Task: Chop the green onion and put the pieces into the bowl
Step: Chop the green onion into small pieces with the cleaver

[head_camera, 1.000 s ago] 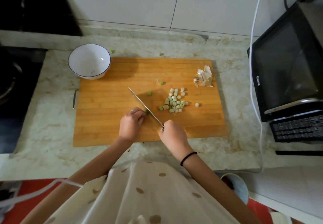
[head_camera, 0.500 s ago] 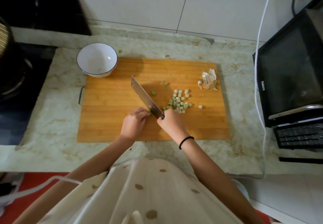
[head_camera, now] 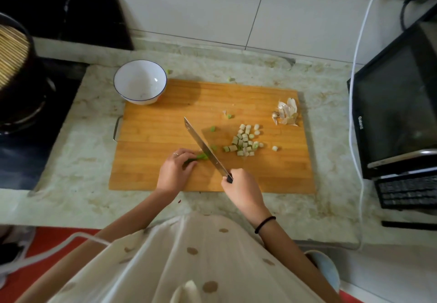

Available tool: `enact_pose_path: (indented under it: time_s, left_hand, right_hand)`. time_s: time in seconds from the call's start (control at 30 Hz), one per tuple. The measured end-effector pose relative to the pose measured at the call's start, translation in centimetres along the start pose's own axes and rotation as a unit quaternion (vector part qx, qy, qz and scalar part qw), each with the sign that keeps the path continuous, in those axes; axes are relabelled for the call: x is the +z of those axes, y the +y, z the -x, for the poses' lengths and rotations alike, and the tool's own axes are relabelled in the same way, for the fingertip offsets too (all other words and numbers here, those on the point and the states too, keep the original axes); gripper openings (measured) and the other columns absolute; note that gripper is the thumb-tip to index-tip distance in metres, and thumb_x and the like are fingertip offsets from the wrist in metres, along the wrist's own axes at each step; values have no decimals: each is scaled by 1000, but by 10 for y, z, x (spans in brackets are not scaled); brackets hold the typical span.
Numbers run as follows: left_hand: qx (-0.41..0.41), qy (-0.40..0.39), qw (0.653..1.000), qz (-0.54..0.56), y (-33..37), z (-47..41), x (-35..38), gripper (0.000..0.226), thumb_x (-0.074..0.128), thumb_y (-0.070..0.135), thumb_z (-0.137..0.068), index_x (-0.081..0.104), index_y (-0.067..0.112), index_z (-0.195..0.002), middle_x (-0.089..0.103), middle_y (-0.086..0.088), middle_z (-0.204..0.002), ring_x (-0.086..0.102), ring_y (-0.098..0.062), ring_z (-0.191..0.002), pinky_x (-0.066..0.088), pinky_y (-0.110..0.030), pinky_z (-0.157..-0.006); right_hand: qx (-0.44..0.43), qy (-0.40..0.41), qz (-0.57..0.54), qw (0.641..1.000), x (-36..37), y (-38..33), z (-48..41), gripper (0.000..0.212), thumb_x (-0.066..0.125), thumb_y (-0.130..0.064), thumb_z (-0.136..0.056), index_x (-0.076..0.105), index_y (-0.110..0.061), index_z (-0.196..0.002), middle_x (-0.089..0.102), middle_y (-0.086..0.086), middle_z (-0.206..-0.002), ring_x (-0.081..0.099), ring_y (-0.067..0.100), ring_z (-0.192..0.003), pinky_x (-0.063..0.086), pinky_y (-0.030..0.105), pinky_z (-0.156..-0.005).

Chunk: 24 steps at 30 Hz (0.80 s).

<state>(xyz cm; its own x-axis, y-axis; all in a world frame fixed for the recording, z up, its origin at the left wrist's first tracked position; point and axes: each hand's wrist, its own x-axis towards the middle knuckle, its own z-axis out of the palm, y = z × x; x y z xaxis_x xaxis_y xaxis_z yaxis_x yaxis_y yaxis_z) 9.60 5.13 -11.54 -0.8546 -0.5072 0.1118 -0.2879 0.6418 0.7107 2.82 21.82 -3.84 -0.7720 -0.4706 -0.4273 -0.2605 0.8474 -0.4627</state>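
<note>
On the wooden cutting board (head_camera: 165,175), my left hand (head_camera: 175,172) pinches a short green onion stub (head_camera: 201,157) with curled fingers. Just right of the stub is the blade of a cleaver (head_camera: 203,146), whose dark handle my right hand (head_camera: 242,190) grips. The blade points away to the upper left. A pile of chopped onion pieces (head_camera: 244,143) lies right of the blade, with a few stray bits further back. The white bowl (head_camera: 127,75) with a blue rim stands at the board's far left corner, and I see no onion in it.
Garlic skins (head_camera: 287,112) lie at the board's far right corner. A black microwave (head_camera: 395,104) with a white cable (head_camera: 357,66) stands to the right. A black stove with a pot (head_camera: 16,66) is at the left. Stray green bits (head_camera: 230,79) lie on the marble counter behind the board.
The cleaver was tilted with its flat face showing half a second ago; now it stands edge-on beside the stub. More of the green stub shows beyond my left fingers.
</note>
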Motion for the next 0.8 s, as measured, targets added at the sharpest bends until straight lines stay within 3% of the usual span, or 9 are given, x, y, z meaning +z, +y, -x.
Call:
enact_pose_path:
  time_s: [0.3, 0.4, 0.5, 0.67, 0.8]
  left_hand:
    - [7, -14, 1000, 4, -2, -4, 3, 7, 72, 2, -74, 72, 6, -79, 70, -3, -87, 64, -22, -78, 51, -30, -64]
    - [19, -12, 1000, -10, -2, -5, 2, 8, 71, 2, -73, 72, 8, -79, 70, -3, -88, 63, -24, -79, 49, -28, -64]
    - [36, -11, 999, -16, 0, -5, 2, 9, 70, 0, -73, 72, 7, -78, 70, -5, -87, 62, -25, -79, 44, -26, -64]
    - [40, -4, 999, -16, -3, -7, 5, 10, 71, -5, -72, 72, 5, -77, 71, -7, -85, 64, -26, -77, 53, -33, -61]
    - [35, -3, 999, -20, -5, -6, 6, 13, 71, -5, -70, 73, 6, -77, 71, -6, -86, 65, -25, -78, 54, -34, -59]
  right_hand:
    - [-27, -2, 76, 997, 5, -2, 3, 41, 46, -16, -92, 28, -18, -56, 35, -4, -54, 35, 11, -47, 20, 24, -42]
    - [-40, -1, 110, 993, 8, -6, 5, 28, 47, -15, -93, 41, -15, -66, 57, 1, -69, 58, 25, -67, 30, 26, -50]
    - [-28, -4, 117, 993, 11, -13, 4, 15, 48, -13, -93, 60, -11, -84, 67, 7, -87, 64, 29, -84, 37, 29, -59]
    - [5, -24, 73, 997, 14, -21, -16, 40, 48, -12, -92, 31, -19, -57, 37, -4, -57, 51, 27, -64, 27, 27, -45]
    - [8, -28, 57, 998, 9, -24, -26, 39, 50, -14, -91, 31, -18, -57, 38, -3, -56, 49, 25, -63, 29, 25, -45]
